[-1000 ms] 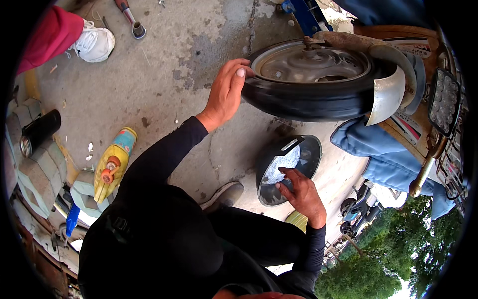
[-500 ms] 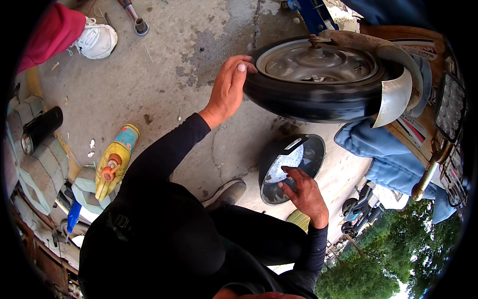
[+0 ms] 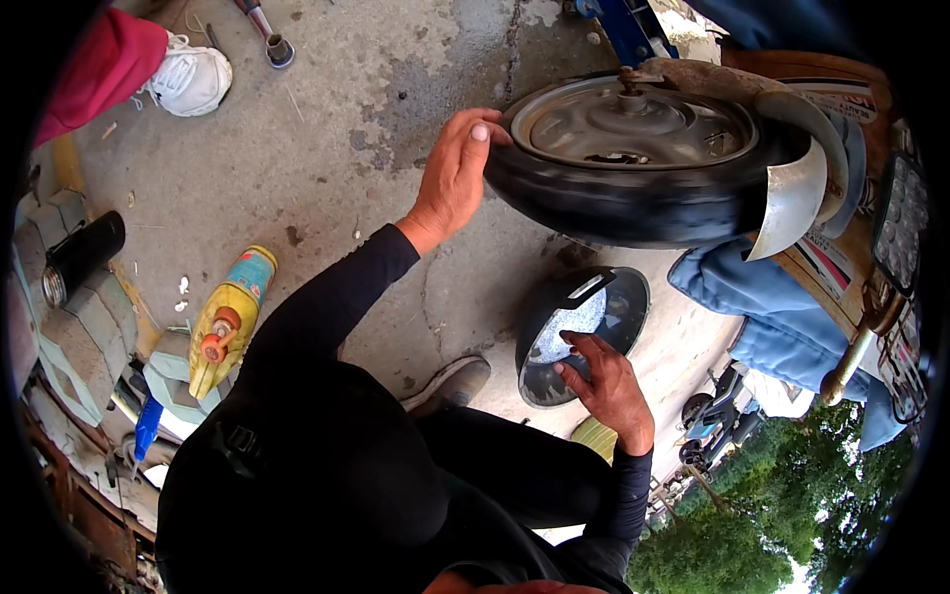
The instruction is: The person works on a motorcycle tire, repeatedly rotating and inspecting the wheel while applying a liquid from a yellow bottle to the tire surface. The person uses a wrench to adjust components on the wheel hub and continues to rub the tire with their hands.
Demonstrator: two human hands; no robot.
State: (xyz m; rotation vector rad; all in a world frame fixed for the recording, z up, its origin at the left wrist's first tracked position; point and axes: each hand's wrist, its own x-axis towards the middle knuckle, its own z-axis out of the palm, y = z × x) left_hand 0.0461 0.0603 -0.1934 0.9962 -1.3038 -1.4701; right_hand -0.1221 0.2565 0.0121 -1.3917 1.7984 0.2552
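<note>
A scooter-type wheel with a black tire and a dull metal rim stands at the upper right, its tread smeared by motion. My left hand rests its outstretched fingers against the tire's left edge. Below the wheel, a black basin sits tilted on the concrete, with water catching the light inside. Over the basin's near side hovers my right hand, fingers loosely bent and apart, with nothing visible in them. A silvery curved fender partly covers the tire's right end.
At the left lie a yellow bottle, a black flask and paving blocks. A socket tool is on the floor near another person's white shoe. Blue cloth hangs from the vehicle body; a blue jack-like metal piece stands behind.
The wheel seems to have turned, its tread still blurred. The fender and vehicle parts at the right sit slightly farther right. Both my hands keep nearly the same place.
</note>
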